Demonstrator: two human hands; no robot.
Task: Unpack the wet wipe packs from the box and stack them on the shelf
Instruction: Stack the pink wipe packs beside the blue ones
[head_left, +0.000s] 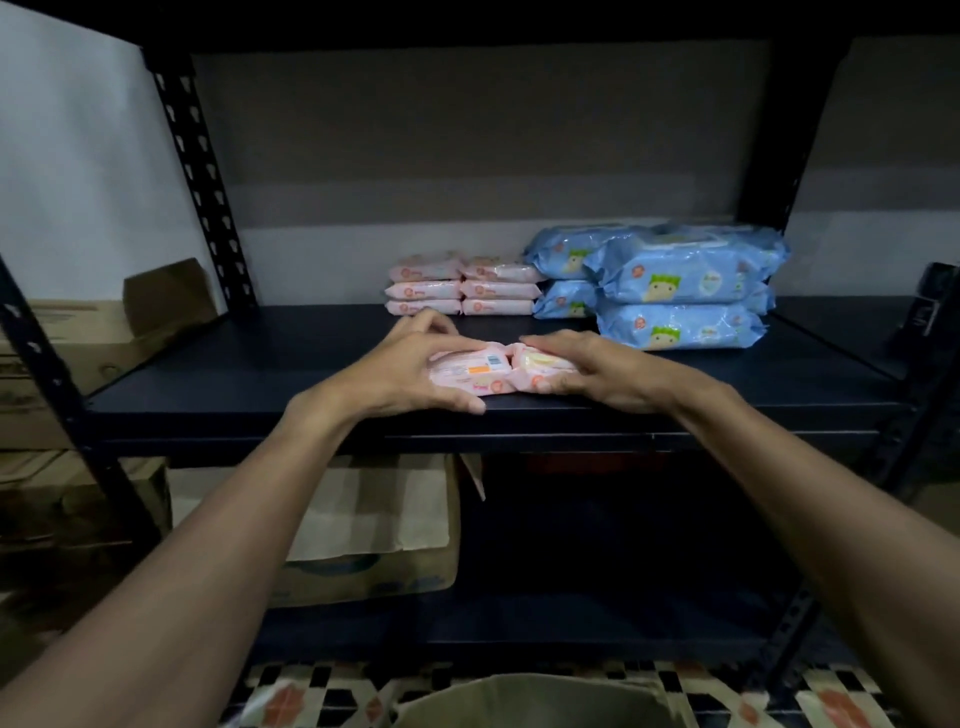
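— Pink wrapping was seen on the left pack (470, 371) and the right pack (543, 364), which were laid side by side, touching, at the front edge of the dark shelf (249, 374).
— How were they held?
— The left pack was gripped by the left hand (410, 364), fingers curled over its far side and thumb laid along its near edge. The right pack was grasped by the right hand (589, 371), fingers spread over its top and thumb pressed at its near corner.
— What else was found on the shelf?
— Two stacks of pink packs (460, 288), each three high, were set side by side at the back, behind the hands. Just right of them, larger blue packs (680, 283) were piled in layers.
— And below?
— A cardboard box (374, 525) with an open flap was seen on the lower level, by the left forearm. A brown container (519, 701), not clearly made out, was caught at the bottom edge, over a patterned floor (322, 686). More cartons (72, 338) were stacked at the far left.
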